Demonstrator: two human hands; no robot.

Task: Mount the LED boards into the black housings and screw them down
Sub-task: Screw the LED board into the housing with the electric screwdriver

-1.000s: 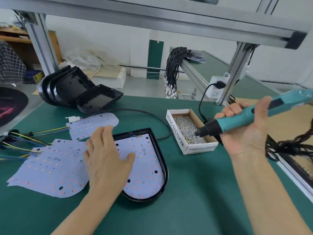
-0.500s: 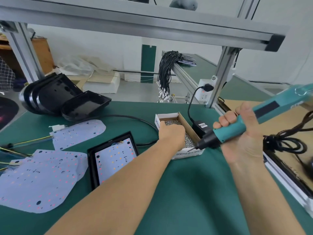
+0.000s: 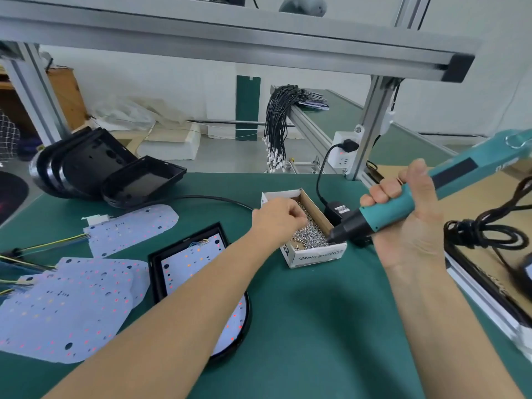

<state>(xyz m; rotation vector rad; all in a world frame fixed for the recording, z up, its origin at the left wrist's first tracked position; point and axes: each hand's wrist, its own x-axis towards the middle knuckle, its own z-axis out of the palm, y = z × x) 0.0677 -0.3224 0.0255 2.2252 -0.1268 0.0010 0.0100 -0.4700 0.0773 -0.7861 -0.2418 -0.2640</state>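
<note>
led board [image 3: 198, 263] in housing [image 3: 157, 263], left forearm across it; spare housings [image 3: 86, 165] behind.

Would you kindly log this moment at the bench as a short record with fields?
left hand: left hand reaches into the screw box, fingers curled over the screws
right hand: right hand grips the electric screwdriver, tip at the box
housing in work: black housing with an LED board seated inside
spare boards: loose LED boards at left
spare housings: empty housings at back left

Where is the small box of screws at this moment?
In the head view the box of screws sits on the green table, right of centre, between the left hand reaching into it and the screwdriver.
</note>
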